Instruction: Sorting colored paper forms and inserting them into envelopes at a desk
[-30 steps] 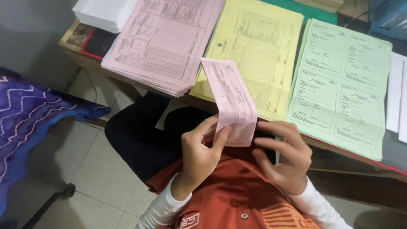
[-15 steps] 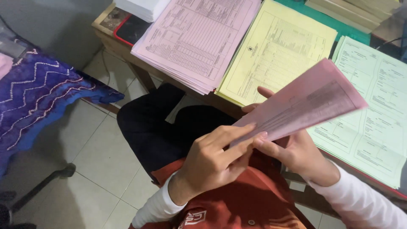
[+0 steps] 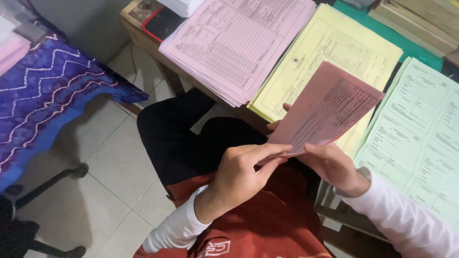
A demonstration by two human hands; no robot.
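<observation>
A folded pink printed form [image 3: 327,109] is held over my lap, slanting up to the right above the table edge. My left hand [image 3: 244,172] pinches its lower left corner between thumb and fingers. My right hand [image 3: 330,162] grips the lower edge from underneath, its fingertips showing behind the sheet. On the table beyond lie a stack of pink forms [image 3: 239,43], a stack of yellow forms [image 3: 330,52] and a stack of green forms [image 3: 420,138].
A blue patterned cloth [image 3: 52,100] lies at the left over the tiled floor [image 3: 110,191]. A dark device with a red rim [image 3: 160,24] and white paper [image 3: 184,5] sit at the table's far corner. Books [image 3: 420,19] lie at the upper right.
The pink sheet, first hanging folded over my left hand, was swung flat and to the right; now it sits lower and closer. The view shifted so the table moved right.
</observation>
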